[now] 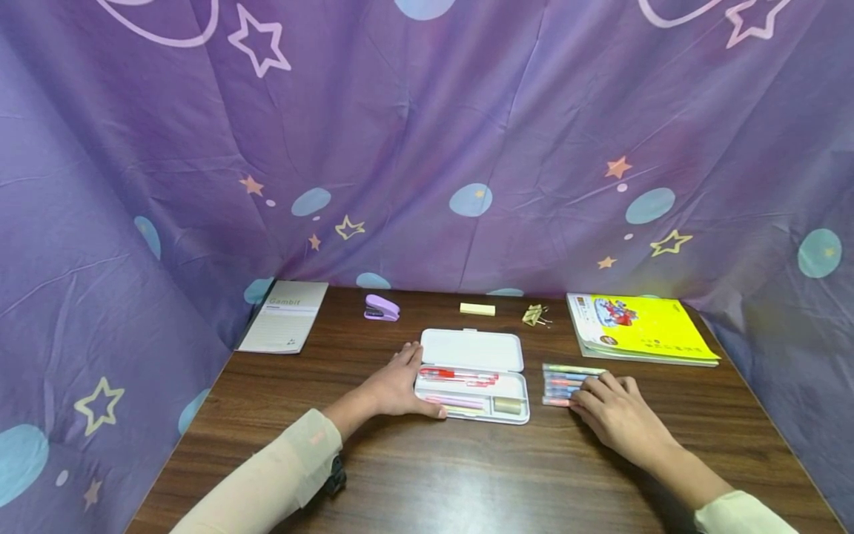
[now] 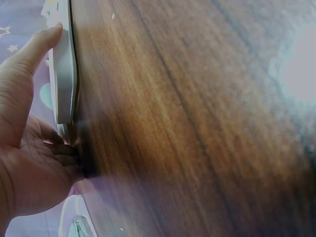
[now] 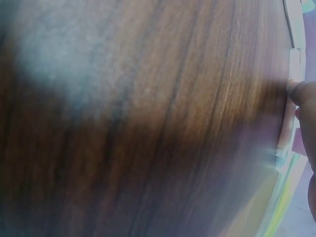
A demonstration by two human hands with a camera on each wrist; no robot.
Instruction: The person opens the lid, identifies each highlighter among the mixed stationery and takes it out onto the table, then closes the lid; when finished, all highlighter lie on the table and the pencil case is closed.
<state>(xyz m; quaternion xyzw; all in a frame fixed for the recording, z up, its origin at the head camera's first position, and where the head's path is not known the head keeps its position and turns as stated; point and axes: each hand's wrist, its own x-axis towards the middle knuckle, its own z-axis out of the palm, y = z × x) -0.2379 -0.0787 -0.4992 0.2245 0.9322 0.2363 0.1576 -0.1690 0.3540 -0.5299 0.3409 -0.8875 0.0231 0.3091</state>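
Pens (image 1: 557, 386): several, side by side in a flat row on the counter (image 1: 427, 482), right of centre in the head view. Long axes run left to right across the frame; the row stacks from near to far.

Right hand (image 1: 620, 419): comes in from the lower right and is much the nearer hand to the row. Fingers bent over the pens' right ends, grasping them; left ends stick out bare toward the middle of the frame. Firmness of hold: cannot tell. In the right wrist view this hand shows only at the right edge, a digit against the side of the row.

Pencil case (image 1: 470, 351): just left of the row, apart from it by a strip of bare counter. Lid laid back toward the top of the frame. Its long axis also runs left to right, so pens and case lie about parallel. Red pens (image 1: 447, 373) in the far part of the tray; a khaki block (image 1: 507, 405) at the near right.

Left hand (image 1: 400, 386): grips the case's left end, thumb along the near wall, fingers round the far left side.

Key relation (judged): the case lies directly leftward of the pens, little turning needed to align the two.
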